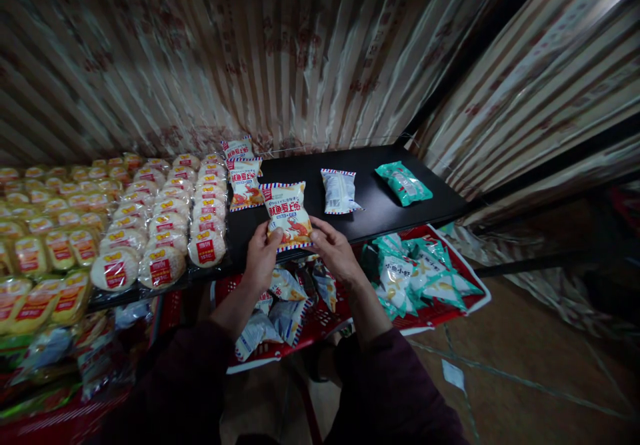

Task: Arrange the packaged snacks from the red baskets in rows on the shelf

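Between my two hands is a white and orange snack bag [287, 213] with red lettering and a striped edge, held upright above the front of the black shelf [300, 192]. My left hand [261, 256] grips its lower left corner, thumb on the front. The lower right corner is pinched by my right hand [336, 250]. Just behind and to the left lie matching snack bags [245, 182] in a row. A bag lying back side up [340, 190] and a teal snack bag [404, 183] rest farther right on the shelf.
Wrapped rice crackers [163, 266] and yellow packaged snacks [75, 296] fill the shelf's left side. Below its edge, a red basket [320, 330] holds more striped bags, and another red basket [475, 275] holds teal bags [400, 275]. A pleated curtain [300, 65] hangs behind.
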A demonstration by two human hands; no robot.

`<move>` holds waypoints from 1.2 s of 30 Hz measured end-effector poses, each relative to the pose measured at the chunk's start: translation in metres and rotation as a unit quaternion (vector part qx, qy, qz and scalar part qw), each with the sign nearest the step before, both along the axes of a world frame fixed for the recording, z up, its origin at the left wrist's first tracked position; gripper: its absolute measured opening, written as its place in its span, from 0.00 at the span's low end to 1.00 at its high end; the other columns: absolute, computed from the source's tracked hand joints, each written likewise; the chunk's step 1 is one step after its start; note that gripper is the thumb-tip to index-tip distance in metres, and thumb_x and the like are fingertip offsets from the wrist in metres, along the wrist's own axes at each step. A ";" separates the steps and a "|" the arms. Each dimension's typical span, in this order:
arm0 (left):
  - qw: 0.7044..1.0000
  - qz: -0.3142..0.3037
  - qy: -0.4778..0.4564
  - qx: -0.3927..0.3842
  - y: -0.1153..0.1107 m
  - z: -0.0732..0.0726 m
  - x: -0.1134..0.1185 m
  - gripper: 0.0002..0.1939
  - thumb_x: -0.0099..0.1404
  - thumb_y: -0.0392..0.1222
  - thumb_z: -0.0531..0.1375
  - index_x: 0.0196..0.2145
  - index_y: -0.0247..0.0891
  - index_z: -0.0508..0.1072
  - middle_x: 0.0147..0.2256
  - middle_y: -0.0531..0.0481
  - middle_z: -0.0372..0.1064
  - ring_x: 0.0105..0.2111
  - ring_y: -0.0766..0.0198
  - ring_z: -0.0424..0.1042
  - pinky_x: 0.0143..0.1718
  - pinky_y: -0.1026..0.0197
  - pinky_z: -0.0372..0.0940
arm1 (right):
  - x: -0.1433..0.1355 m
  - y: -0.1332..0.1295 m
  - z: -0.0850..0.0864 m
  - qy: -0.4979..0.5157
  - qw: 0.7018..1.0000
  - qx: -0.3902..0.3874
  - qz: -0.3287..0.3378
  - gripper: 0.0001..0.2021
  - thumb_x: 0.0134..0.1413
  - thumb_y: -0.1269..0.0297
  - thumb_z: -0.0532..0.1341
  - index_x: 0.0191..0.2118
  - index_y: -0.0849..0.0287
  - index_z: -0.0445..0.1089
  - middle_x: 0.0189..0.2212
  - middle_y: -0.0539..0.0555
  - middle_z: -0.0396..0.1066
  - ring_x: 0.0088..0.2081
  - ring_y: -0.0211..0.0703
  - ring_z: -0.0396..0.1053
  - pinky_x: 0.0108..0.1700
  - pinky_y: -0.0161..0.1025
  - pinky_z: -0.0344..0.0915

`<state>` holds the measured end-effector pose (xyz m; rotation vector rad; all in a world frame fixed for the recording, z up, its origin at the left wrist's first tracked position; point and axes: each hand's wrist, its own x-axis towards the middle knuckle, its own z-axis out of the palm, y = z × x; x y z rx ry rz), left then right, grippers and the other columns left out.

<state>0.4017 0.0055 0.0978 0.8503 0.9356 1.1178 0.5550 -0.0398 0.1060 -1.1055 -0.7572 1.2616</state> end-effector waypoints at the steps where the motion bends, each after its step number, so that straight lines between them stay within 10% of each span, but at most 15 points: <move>1: 1.000 0.001 -0.001 0.002 0.000 0.001 0.000 0.23 0.56 0.48 0.63 0.47 0.35 0.68 0.44 0.43 0.73 0.44 0.58 0.72 0.49 0.54 0.64 | -0.001 0.001 -0.003 -0.006 1.000 0.001 -0.011 0.24 0.42 0.57 0.70 0.48 0.54 0.71 0.38 0.50 0.77 0.38 0.40 0.74 0.39 0.37 0.72; 16: 0.996 0.092 -0.010 0.006 0.025 0.007 -0.016 0.16 0.56 0.52 0.61 0.32 0.36 0.70 0.31 0.52 0.71 0.32 0.67 0.70 0.36 0.65 0.64 | 0.006 -0.005 -0.004 -0.052 0.996 -0.011 0.075 0.19 0.43 0.59 0.69 0.44 0.55 0.73 0.36 0.49 0.77 0.35 0.37 0.72 0.40 0.34 0.67; 24: 0.991 0.118 0.035 0.044 0.017 0.013 -0.011 0.24 0.57 0.46 0.62 0.50 0.38 0.64 0.43 0.46 0.70 0.40 0.65 0.71 0.42 0.62 0.66 | 0.002 0.002 -0.007 -0.052 0.998 0.042 -0.017 0.20 0.46 0.58 0.68 0.46 0.52 0.71 0.38 0.49 0.75 0.38 0.39 0.72 0.44 0.36 0.67; 36: 0.987 0.013 0.105 0.117 0.001 0.015 -0.003 0.20 0.60 0.44 0.59 0.50 0.41 0.67 0.52 0.43 0.65 0.46 0.58 0.68 0.43 0.58 0.66 | -0.007 0.000 0.000 -0.146 0.982 0.107 -0.053 0.21 0.50 0.56 0.65 0.50 0.53 0.68 0.47 0.52 0.71 0.49 0.45 0.68 0.54 0.43 0.64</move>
